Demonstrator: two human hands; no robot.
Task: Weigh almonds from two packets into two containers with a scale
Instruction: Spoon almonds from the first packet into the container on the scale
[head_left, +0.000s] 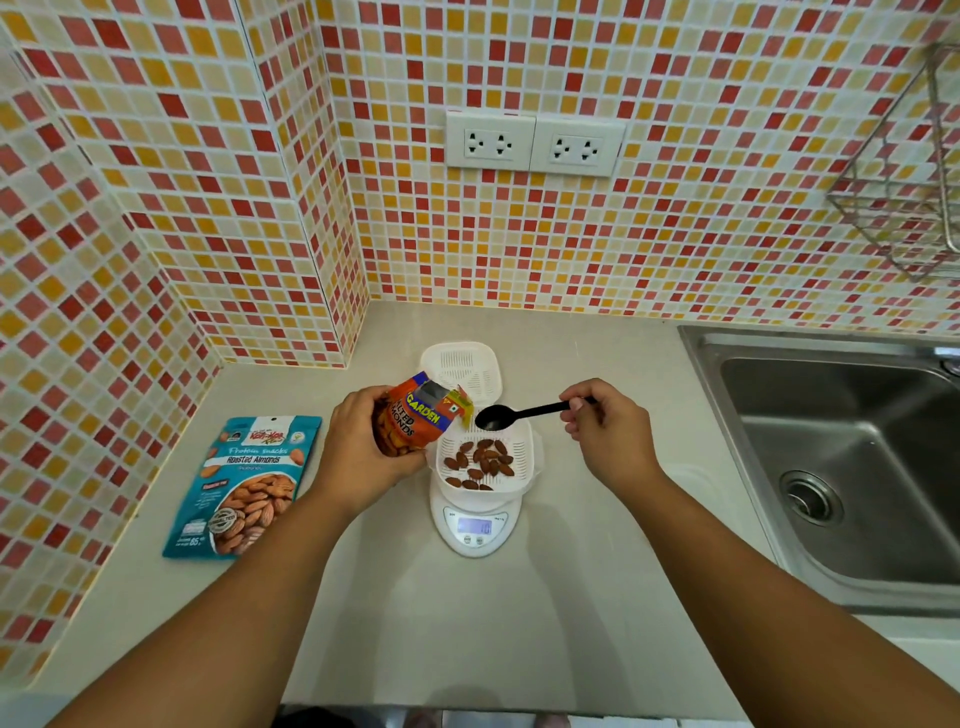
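Head view, centre of frame
Left hand (363, 447): grips an orange almond packet (415, 421), tilted, its open mouth just above the near basket's left rim.
Right hand (605, 431): pinches the handle of a black spoon (506, 415); bowl held over the near basket.
Near basket (524, 470): white, on the scale (475, 525), holding loose almonds (483, 462).
Far basket (460, 366): white, behind the scale.
Left of centre
Blue packet (244, 486): flat on the counter (467, 623).
Right edge
Sink (852, 467): steel.
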